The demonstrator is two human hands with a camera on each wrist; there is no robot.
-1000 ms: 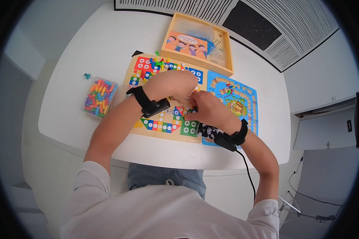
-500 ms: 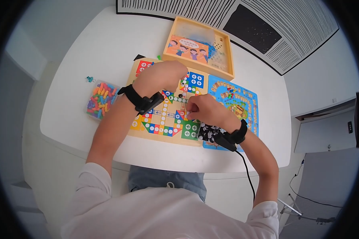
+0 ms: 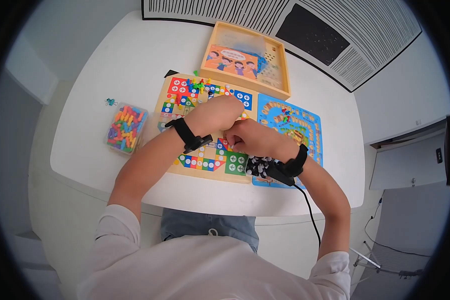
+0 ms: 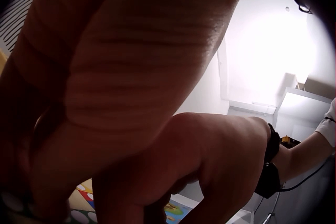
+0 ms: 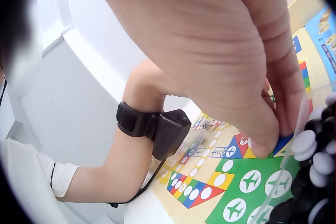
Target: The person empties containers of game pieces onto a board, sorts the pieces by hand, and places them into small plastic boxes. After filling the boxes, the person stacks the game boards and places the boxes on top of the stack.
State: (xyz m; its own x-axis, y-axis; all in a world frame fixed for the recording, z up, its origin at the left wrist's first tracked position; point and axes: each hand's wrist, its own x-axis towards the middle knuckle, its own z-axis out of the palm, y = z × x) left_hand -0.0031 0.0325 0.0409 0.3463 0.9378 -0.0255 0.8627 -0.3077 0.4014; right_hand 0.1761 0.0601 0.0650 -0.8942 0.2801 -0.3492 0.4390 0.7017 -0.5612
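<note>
My left hand (image 3: pixel 225 112) is bent down over the middle of the game board (image 3: pixel 192 172), its fingers hidden beneath it in the head view and dark in the left wrist view. Right beside it, my right hand (image 3: pixel 255 137) has its fingers bent downward, thumb and fingertips close over the board by the green corner. Whether a small piece sits between those fingertips, I cannot tell. Under the right wrist stands a clear container of black and white round pieces (image 5: pixel 304 145). Colored pawns (image 3: pixel 197 85) cluster on the board's far left part.
A clear box of bright pegs (image 3: pixel 127 127) stands to the left, with a teal clip (image 3: pixel 110 101) behind it. At the back lies a wooden tray (image 3: pixel 286 75) holding an orange booklet (image 3: pixel 232 62). A blue game board (image 3: pixel 312 130) adjoins on the right.
My left hand drew away from the right hand toward the far left, uncovering a dark piece on the board, then came back beside it. The right hand stayed nearly in place.
</note>
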